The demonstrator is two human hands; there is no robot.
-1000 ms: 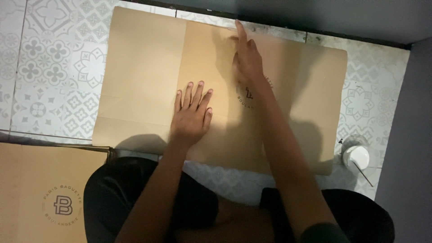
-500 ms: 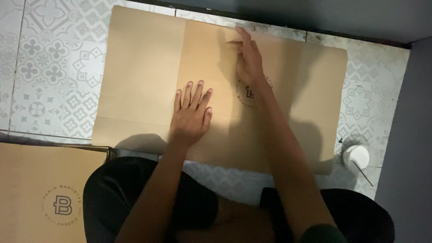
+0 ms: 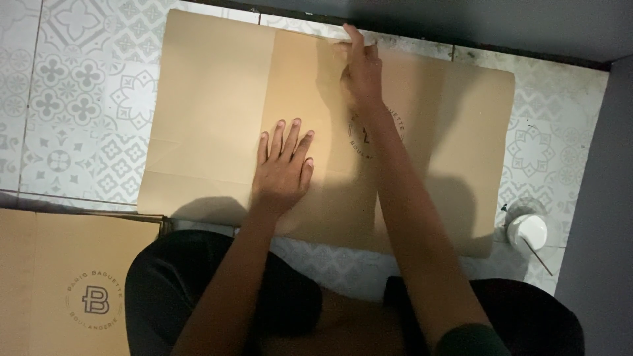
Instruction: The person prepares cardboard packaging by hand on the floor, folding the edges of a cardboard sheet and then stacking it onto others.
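A large flat sheet of brown cardboard (image 3: 211, 118) lies on the patterned tile floor (image 3: 66, 99), its long axis running left to right in front of the person. The left hand (image 3: 282, 168) rests flat on its middle, fingers spread and pointing away. The right hand (image 3: 361, 72) reaches farther, to the far edge, fingers together and seemingly pinching a folded flap there (the shadow makes the grip hard to read). Another printed cardboard piece (image 3: 72, 290) lies at lower left; a small white container (image 3: 526, 232) stands at right.
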